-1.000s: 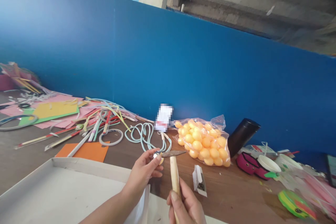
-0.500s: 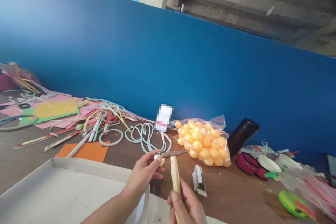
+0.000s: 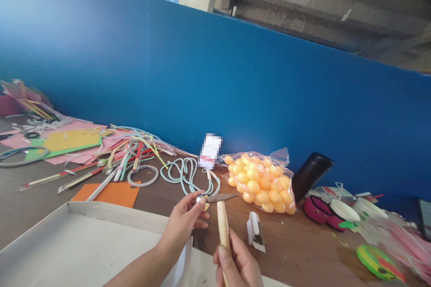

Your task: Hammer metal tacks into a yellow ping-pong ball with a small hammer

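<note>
My right hand (image 3: 239, 262) is wrapped round the pale wooden handle of a small hammer (image 3: 222, 224), held upright. Its dark metal head lies crosswise, one pointed end facing right. At the head's other end, my left hand (image 3: 182, 219) pinches a small shiny silver-and-gold piece (image 3: 202, 198) between thumb and fingers. The fingers partly cover that piece, so its kind is unclear, as is whether it touches the hammer head. To the right of the hammer a small white box (image 3: 256, 232) lies open with tiny dark bits in it.
A shallow white tray (image 3: 101, 215) stands at front left. Behind my hands lie a light-blue lanyard (image 3: 185, 175) and a clear bag of orange balls (image 3: 262, 184). A black cylinder (image 3: 311, 175) leans against the blue partition (image 3: 235, 76). Paper and straws (image 3: 117, 157) clutter the left.
Both hands and the hammer have shifted slightly left. The grips look the same, and the things on the table have stayed put.
</note>
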The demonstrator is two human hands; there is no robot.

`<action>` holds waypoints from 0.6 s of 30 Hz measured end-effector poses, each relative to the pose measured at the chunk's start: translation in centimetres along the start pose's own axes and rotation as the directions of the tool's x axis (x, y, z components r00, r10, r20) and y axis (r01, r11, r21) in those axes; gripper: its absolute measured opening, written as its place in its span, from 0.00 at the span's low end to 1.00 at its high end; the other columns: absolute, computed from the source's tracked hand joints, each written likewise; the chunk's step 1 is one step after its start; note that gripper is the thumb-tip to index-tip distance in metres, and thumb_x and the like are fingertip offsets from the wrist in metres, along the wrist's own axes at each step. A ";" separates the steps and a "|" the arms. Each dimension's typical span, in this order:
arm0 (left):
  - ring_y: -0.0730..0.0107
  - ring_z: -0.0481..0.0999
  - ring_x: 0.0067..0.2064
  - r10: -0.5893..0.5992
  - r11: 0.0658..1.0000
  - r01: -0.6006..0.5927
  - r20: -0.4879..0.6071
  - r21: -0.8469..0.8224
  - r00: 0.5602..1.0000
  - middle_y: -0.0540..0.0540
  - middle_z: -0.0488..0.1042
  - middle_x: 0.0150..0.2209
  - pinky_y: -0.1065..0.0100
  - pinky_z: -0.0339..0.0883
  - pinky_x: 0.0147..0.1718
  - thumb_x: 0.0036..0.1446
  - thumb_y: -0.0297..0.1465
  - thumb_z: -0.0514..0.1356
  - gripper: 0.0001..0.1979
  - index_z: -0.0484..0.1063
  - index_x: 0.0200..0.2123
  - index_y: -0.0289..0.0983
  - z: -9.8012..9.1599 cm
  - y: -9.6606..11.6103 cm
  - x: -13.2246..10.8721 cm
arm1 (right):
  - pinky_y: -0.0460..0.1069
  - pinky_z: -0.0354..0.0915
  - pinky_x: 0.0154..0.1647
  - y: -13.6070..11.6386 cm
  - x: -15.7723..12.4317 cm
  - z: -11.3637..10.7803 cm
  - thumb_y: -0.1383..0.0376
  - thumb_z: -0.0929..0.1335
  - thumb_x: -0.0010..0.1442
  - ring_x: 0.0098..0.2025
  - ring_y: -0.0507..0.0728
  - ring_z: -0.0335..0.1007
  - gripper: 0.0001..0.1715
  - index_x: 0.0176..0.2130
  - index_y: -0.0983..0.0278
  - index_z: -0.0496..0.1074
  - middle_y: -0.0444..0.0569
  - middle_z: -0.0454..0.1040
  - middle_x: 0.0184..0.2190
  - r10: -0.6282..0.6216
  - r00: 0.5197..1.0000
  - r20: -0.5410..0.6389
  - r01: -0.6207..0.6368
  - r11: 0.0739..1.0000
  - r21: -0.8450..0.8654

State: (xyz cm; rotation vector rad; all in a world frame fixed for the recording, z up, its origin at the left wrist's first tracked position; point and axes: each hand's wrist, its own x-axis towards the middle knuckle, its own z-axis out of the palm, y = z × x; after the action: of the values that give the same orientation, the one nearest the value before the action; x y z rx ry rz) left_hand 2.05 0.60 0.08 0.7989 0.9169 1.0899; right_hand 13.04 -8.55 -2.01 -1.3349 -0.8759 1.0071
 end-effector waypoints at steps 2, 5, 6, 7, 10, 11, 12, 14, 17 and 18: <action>0.73 0.72 0.27 0.002 1.000 -0.002 0.008 0.013 1.000 0.48 0.70 0.28 0.73 0.70 0.23 0.44 0.40 0.65 0.25 0.69 0.45 0.35 0.0 0.1 -0.1 | 0.38 0.48 0.09 0.0 0.0 -0.1 0.48 0.68 0.49 0.10 0.43 0.57 0.37 0.52 0.67 0.65 0.41 0.67 0.20 0.002 1.000 0.007 -0.002 1.000 -0.009; 0.73 0.73 0.26 0.001 0.999 -0.001 0.004 0.034 1.000 0.48 0.71 0.27 0.73 0.69 0.23 0.43 0.41 0.65 0.26 0.70 0.45 0.35 0.1 0.2 -0.3 | 0.38 0.48 0.09 0.1 0.1 -0.2 0.48 0.67 0.50 0.10 0.43 0.57 0.38 0.53 0.67 0.63 0.42 0.68 0.20 -0.002 1.000 0.019 0.003 1.000 -0.022; 0.73 0.72 0.26 -0.002 0.999 0.001 0.002 0.040 1.000 0.48 0.71 0.27 0.73 0.69 0.22 0.43 0.42 0.65 0.26 0.70 0.45 0.35 0.1 0.3 -0.3 | 0.38 0.48 0.09 0.1 0.2 -0.3 0.48 0.67 0.50 0.10 0.44 0.57 0.38 0.53 0.68 0.63 0.42 0.68 0.20 -0.001 1.000 0.018 0.002 1.000 -0.021; 0.74 0.72 0.25 -0.002 0.999 0.002 0.003 0.043 1.000 0.49 0.71 0.27 0.73 0.69 0.22 0.43 0.42 0.65 0.26 0.69 0.45 0.35 0.0 0.3 -0.3 | 0.38 0.48 0.09 0.2 0.2 -0.3 0.48 0.67 0.50 0.10 0.44 0.57 0.38 0.53 0.68 0.63 0.42 0.68 0.20 0.001 1.000 0.012 -0.001 1.000 -0.018; 0.73 0.72 0.26 0.009 0.999 -0.009 0.010 0.036 1.000 0.49 0.70 0.27 0.73 0.69 0.22 0.43 0.41 0.64 0.25 0.70 0.45 0.35 0.0 0.1 -0.2 | 0.39 0.48 0.09 0.3 0.2 -0.2 0.47 0.68 0.49 0.10 0.44 0.57 0.39 0.53 0.67 0.63 0.42 0.68 0.20 0.012 1.000 -0.009 -0.012 1.000 -0.013; 0.73 0.72 0.26 0.016 0.999 -0.016 0.013 0.031 1.000 0.49 0.70 0.27 0.73 0.70 0.23 0.43 0.41 0.64 0.25 0.70 0.44 0.35 -0.1 0.0 -0.2 | 0.39 0.48 0.09 0.4 0.2 -0.2 0.47 0.68 0.48 0.10 0.44 0.57 0.40 0.53 0.67 0.63 0.42 0.68 0.20 0.014 1.000 -0.012 -0.014 1.000 -0.014; 0.73 0.72 0.26 0.022 0.999 -0.022 0.017 0.027 1.000 0.49 0.70 0.28 0.72 0.70 0.23 0.44 0.41 0.64 0.24 0.70 0.44 0.36 -0.1 -0.1 -0.2 | 0.39 0.48 0.09 0.5 0.2 -0.2 0.47 0.68 0.48 0.10 0.44 0.57 0.40 0.53 0.67 0.63 0.42 0.68 0.20 0.016 1.000 -0.014 -0.016 1.000 -0.015; 0.72 0.72 0.27 0.031 0.999 -0.032 0.020 0.018 0.999 0.49 0.70 0.28 0.72 0.70 0.22 0.44 0.41 0.64 0.24 0.71 0.44 0.36 -0.2 -0.2 -0.1 | 0.39 0.48 0.10 0.5 0.2 -0.3 0.47 0.68 0.48 0.10 0.44 0.56 0.40 0.54 0.67 0.63 0.42 0.68 0.20 0.012 1.000 -0.008 -0.012 1.000 -0.014; 0.72 0.73 0.27 0.025 1.000 -0.025 0.024 0.007 0.999 0.48 0.69 0.28 0.73 0.69 0.22 0.44 0.41 0.65 0.23 0.71 0.43 0.36 -0.2 -0.2 0.0 | 0.39 0.47 0.10 0.4 0.3 -0.3 0.46 0.68 0.48 0.10 0.44 0.56 0.40 0.54 0.67 0.63 0.42 0.68 0.20 0.002 1.000 0.006 -0.002 1.000 -0.015; 0.72 0.73 0.27 0.019 1.000 -0.019 0.024 0.008 1.000 0.48 0.69 0.28 0.73 0.69 0.22 0.43 0.40 0.65 0.23 0.71 0.43 0.36 -0.2 -0.2 0.0 | 0.40 0.47 0.10 0.4 0.3 -0.3 0.46 0.68 0.48 0.10 0.44 0.56 0.41 0.54 0.67 0.63 0.42 0.68 0.20 0.001 1.000 0.010 -0.001 1.000 -0.016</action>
State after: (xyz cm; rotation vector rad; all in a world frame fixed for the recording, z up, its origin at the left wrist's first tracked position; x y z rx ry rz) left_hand 1.96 0.55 -0.21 0.8267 0.8956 1.0916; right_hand 13.37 -8.41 -2.41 -1.3452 -0.8927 1.0103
